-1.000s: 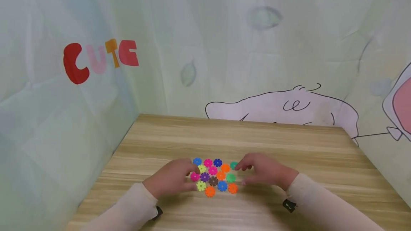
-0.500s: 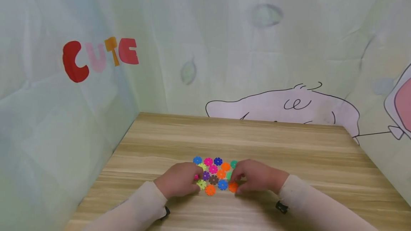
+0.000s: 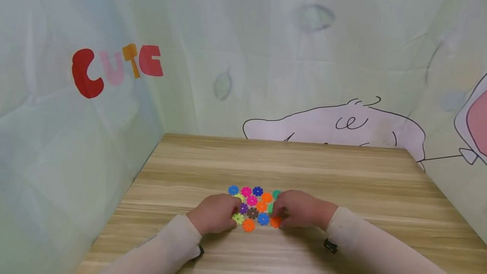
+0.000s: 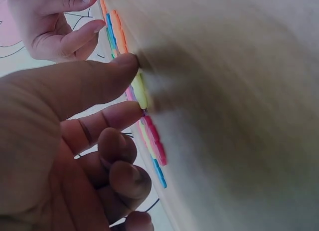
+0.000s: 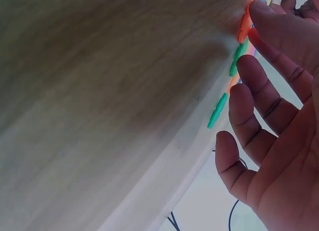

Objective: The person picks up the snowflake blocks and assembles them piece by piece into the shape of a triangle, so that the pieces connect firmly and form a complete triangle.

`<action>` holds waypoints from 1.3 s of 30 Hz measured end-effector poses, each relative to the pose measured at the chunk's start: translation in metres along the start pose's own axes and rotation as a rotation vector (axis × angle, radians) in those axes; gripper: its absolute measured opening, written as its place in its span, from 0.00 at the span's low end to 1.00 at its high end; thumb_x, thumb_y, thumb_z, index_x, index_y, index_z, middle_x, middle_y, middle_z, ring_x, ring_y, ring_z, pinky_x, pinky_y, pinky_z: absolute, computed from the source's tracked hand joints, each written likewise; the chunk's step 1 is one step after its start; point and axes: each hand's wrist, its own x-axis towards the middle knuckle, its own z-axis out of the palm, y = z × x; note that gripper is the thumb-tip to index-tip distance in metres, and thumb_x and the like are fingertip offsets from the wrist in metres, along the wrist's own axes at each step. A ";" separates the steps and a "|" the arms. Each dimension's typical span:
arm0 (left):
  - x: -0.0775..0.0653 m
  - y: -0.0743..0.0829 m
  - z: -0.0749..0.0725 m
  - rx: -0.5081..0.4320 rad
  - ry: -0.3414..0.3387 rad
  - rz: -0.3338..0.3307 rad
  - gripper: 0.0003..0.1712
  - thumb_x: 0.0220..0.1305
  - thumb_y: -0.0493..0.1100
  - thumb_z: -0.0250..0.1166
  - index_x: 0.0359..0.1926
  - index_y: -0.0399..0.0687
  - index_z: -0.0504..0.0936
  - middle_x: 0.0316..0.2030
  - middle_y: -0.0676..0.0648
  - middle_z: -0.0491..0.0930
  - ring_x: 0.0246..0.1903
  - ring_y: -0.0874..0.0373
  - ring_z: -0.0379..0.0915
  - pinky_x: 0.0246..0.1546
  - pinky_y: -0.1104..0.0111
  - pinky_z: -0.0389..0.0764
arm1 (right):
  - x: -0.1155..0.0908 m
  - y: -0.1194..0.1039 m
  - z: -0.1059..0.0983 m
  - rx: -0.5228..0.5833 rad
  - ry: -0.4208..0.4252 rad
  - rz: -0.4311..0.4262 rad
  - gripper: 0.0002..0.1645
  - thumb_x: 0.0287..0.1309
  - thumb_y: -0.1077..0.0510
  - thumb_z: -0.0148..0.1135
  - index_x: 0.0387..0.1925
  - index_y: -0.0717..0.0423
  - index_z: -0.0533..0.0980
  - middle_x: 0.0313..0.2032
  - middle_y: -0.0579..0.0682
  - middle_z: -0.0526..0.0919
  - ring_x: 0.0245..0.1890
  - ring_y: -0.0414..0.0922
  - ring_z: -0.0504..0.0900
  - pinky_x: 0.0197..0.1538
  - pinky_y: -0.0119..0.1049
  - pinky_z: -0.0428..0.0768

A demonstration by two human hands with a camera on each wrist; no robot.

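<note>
Notched plastic snowflake discs in many colours lie flat in a cluster on the wooden table. My left hand (image 3: 216, 213) is at the cluster's left side, thumb and index finger at opposite edges of a yellow snowflake disc (image 4: 140, 91). A pink disc (image 4: 155, 141) lies beside its index fingertip, mostly hidden in the head view. At the right side, my right hand (image 3: 303, 209) has its thumb and index finger at the edges of an orange snowflake disc (image 5: 245, 24). Its other fingers are loosely bent near a green disc (image 5: 238, 58).
Between the hands lie a brown disc (image 3: 253, 213), a blue disc (image 3: 263, 219) and several more. Another orange disc (image 3: 249, 225) is nearest the front. The wood-grain table (image 3: 289, 164) meets printed fabric walls (image 3: 213, 33) at the back and left.
Both hands have come down and inward to the front corners of the cluster, the right one moving toward me from the green discs. Over the last half second they barely shift.
</note>
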 end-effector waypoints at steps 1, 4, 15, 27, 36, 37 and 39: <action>0.000 0.000 0.000 0.002 0.000 -0.001 0.13 0.55 0.43 0.78 0.33 0.53 0.79 0.26 0.59 0.73 0.27 0.62 0.67 0.30 0.68 0.73 | 0.001 0.000 0.000 0.001 0.001 -0.002 0.12 0.55 0.55 0.81 0.41 0.42 0.87 0.40 0.33 0.85 0.40 0.31 0.79 0.52 0.36 0.83; -0.001 0.001 -0.001 -0.007 0.001 0.000 0.13 0.55 0.43 0.78 0.32 0.52 0.79 0.26 0.58 0.73 0.26 0.62 0.66 0.30 0.67 0.72 | 0.003 -0.001 0.001 -0.004 0.000 -0.009 0.13 0.55 0.56 0.80 0.42 0.42 0.87 0.38 0.32 0.84 0.37 0.31 0.77 0.49 0.34 0.82; -0.001 0.003 -0.004 -0.106 -0.052 -0.062 0.14 0.54 0.38 0.76 0.30 0.49 0.76 0.25 0.54 0.73 0.25 0.60 0.66 0.27 0.67 0.71 | 0.008 -0.006 0.001 0.036 -0.059 0.084 0.14 0.54 0.58 0.81 0.38 0.41 0.83 0.31 0.34 0.78 0.32 0.35 0.74 0.40 0.32 0.78; -0.003 0.003 0.001 -0.162 0.018 0.001 0.15 0.59 0.32 0.69 0.27 0.51 0.71 0.23 0.55 0.67 0.25 0.62 0.63 0.27 0.69 0.68 | 0.003 -0.010 0.004 0.067 -0.038 0.106 0.21 0.54 0.59 0.79 0.32 0.42 0.71 0.25 0.38 0.73 0.27 0.36 0.68 0.33 0.31 0.73; -0.006 0.002 -0.001 -0.238 0.046 0.016 0.15 0.61 0.31 0.66 0.26 0.52 0.70 0.22 0.56 0.66 0.24 0.63 0.62 0.24 0.71 0.65 | -0.002 -0.006 0.002 0.260 0.007 0.059 0.16 0.58 0.60 0.77 0.42 0.44 0.78 0.21 0.38 0.77 0.22 0.33 0.71 0.31 0.30 0.74; -0.006 0.002 -0.001 -0.264 0.049 0.011 0.15 0.61 0.32 0.66 0.26 0.52 0.71 0.22 0.56 0.66 0.24 0.63 0.63 0.24 0.71 0.65 | -0.002 -0.006 0.002 0.285 0.019 0.058 0.15 0.58 0.60 0.77 0.43 0.45 0.79 0.21 0.38 0.77 0.22 0.33 0.72 0.31 0.30 0.75; -0.006 0.000 -0.002 -0.324 0.064 0.003 0.13 0.62 0.33 0.65 0.28 0.53 0.71 0.23 0.56 0.68 0.24 0.63 0.64 0.23 0.72 0.67 | -0.002 -0.007 0.001 0.329 0.056 0.061 0.14 0.60 0.59 0.77 0.45 0.46 0.81 0.22 0.39 0.78 0.22 0.34 0.73 0.31 0.30 0.76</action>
